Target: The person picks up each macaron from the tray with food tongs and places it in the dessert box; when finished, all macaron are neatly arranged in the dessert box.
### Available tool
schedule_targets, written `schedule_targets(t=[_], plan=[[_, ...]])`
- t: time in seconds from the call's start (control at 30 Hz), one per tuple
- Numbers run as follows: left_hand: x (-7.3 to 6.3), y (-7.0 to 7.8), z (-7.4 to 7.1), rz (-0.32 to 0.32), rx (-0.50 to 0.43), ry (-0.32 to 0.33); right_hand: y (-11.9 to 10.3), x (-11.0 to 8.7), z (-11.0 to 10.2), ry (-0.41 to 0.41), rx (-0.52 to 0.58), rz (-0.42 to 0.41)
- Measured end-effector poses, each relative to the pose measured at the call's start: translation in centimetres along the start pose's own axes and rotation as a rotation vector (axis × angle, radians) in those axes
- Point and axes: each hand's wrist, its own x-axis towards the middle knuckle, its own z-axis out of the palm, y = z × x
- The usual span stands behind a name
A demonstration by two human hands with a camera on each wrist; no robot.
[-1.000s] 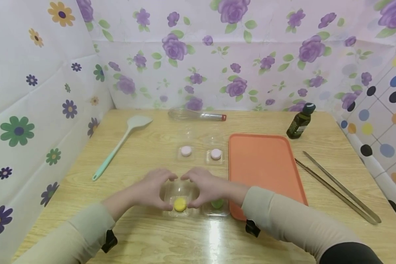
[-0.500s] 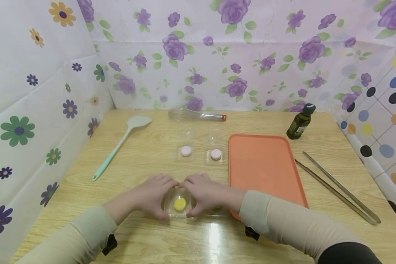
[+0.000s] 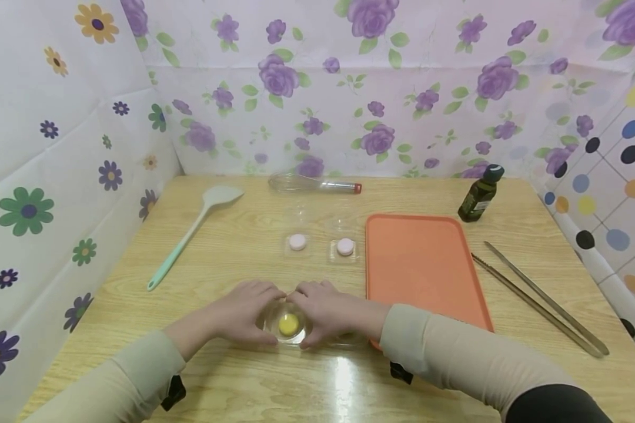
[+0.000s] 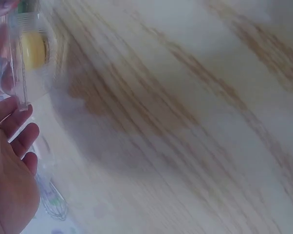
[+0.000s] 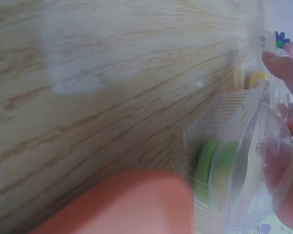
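A clear plastic box (image 3: 291,306) with a domed lid stands near the front of the table, a yellow macaron (image 3: 288,324) inside it. My left hand (image 3: 243,311) grips its left side; in the left wrist view, fingertips touch the box's edge. From the other side my right hand (image 3: 325,314) holds the same box, thumb at the front corner and fingers at the back. Under the right wrist is a second lidded clear box (image 5: 263,180) with a green macaron (image 5: 205,168), mostly hidden in the head view.
Two opened clear boxes hold a pink macaron (image 3: 297,242) and another pink macaron (image 3: 345,247) behind the hands. An orange tray (image 3: 418,264) lies right, beside metal tongs (image 3: 540,299) and a dark bottle (image 3: 480,194). A whisk (image 3: 314,184) and a spatula (image 3: 190,232) lie farther back.
Both hands have drawn together and slightly toward the front. The clear domed lid has come down over the yellow macaron between them.
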Motion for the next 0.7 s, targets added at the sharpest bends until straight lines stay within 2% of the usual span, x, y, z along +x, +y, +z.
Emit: schedule_targets(t=[0.2,0.4,0.7], plan=[[-0.23,-0.24,0.22,0.025,0.002,0.003,-0.08,0.04,-0.21,-0.042,0.05,0.018],[-0.31,-0.13,0.17,0.045,-0.02,0.036,0.01,0.23,-0.26,-0.053,0.038,0.019],[-0.15,-0.27,0.05,0.018,0.007,0.029,0.1,0.3,-0.49,-0.051,-0.003,0.041]])
